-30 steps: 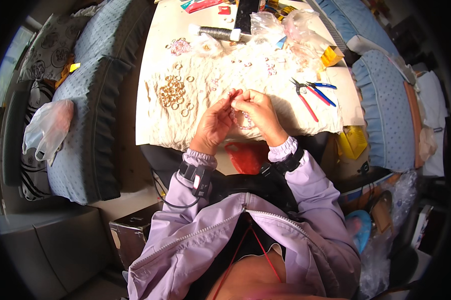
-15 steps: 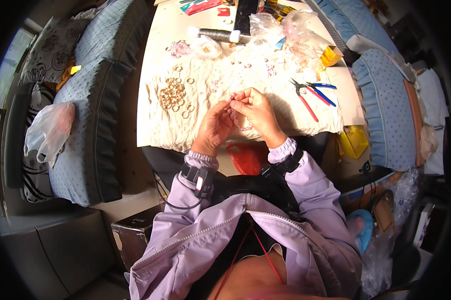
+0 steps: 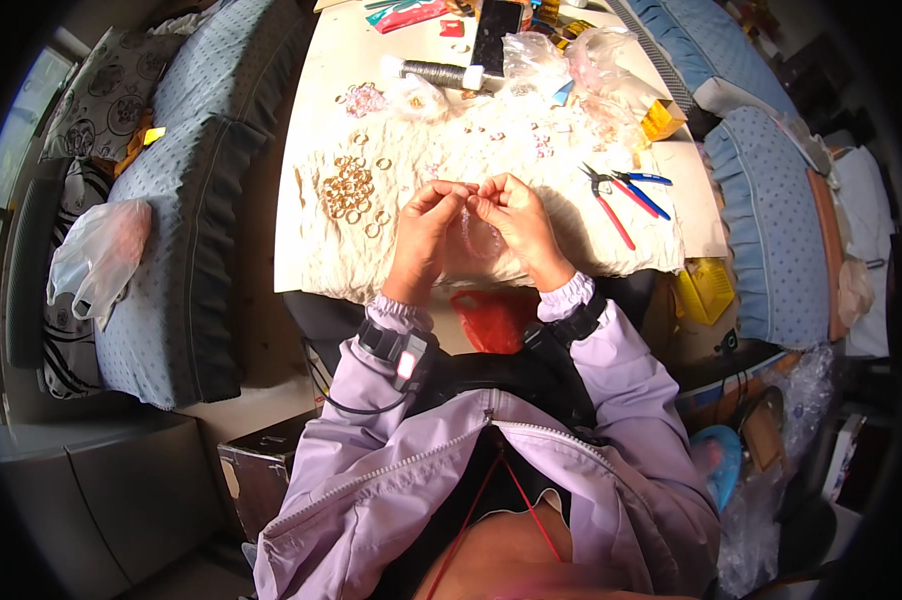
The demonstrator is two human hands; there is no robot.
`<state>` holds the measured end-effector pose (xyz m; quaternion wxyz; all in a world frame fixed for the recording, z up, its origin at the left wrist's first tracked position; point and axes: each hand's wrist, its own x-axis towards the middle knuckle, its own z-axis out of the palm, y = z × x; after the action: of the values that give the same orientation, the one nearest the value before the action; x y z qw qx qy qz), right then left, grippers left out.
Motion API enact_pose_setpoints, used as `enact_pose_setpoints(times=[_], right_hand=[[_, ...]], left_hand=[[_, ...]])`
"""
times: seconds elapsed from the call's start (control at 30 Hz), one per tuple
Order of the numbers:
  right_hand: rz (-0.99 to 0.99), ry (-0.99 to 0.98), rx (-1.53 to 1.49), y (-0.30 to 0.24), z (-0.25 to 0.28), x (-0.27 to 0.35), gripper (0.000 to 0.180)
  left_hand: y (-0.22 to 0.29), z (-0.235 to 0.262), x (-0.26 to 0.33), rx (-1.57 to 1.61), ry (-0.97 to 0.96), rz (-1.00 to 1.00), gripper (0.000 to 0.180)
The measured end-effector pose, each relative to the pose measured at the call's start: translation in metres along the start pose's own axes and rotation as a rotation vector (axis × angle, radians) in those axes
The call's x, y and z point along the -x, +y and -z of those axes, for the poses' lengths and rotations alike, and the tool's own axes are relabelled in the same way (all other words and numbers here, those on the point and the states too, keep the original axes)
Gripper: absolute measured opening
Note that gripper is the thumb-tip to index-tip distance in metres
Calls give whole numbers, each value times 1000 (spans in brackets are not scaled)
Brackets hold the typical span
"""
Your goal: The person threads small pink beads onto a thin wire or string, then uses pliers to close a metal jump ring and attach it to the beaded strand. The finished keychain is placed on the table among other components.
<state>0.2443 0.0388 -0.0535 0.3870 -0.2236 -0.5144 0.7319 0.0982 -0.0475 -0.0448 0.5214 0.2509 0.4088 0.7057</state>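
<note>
Over the near part of the table, my left hand (image 3: 426, 228) and my right hand (image 3: 519, 222) meet fingertip to fingertip. Between them hangs a loop of clear pinkish beads, a bead bracelet (image 3: 479, 243), whose upper ends are pinched in both hands. The exact ends are hidden by my fingers. Left of my hands lies a pile of gold-coloured rings (image 3: 348, 190), with a few loose ones around it. To the right are red-handled pliers (image 3: 611, 208) and blue-handled pliers (image 3: 651, 193). Small pink beads (image 3: 543, 142) are scattered beyond my hands.
A crinkled white cloth (image 3: 321, 265) covers much of the table. Farther back are a spool of dark wire (image 3: 434, 73), a black phone (image 3: 495, 38), clear plastic bags (image 3: 596, 70) and a pink bead cluster (image 3: 364, 99). A red bag (image 3: 489, 318) hangs below the near edge. Blue-covered sofas flank the table.
My hands have drawn slightly apart, the left turning so its back shows more. The bracelet still hangs between them. The view has shifted slightly, showing more of the phone.
</note>
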Motion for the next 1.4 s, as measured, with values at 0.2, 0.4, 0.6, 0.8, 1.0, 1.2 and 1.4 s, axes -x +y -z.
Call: enact_pose_setpoints(times=[0.2,0.4,0.6,0.8,1.0,1.2,1.4], right_hand=[[99,-37,174,-23,0,-6,14],[212,-86,433,-40,1,-18,4],[222,-230,650,-47,12,-31,6],[165,-130,721,-51,7,-30,4],[33,-118,552,-54,-2,-27,5],[16,-80,626,-54,-2,-25,7],[-2,-43,488,-51,-2,-26,11]], left_hand=[[8,5,-8,1,-14,69,10],[8,1,-12,-4,-96,126,14],[7,2,-14,-30,-117,167,15],[3,5,-17,42,-151,199,14],[2,3,-15,32,-129,183,18],[3,6,-15,-21,-135,197,19],[5,6,-15,-85,-147,202,18]])
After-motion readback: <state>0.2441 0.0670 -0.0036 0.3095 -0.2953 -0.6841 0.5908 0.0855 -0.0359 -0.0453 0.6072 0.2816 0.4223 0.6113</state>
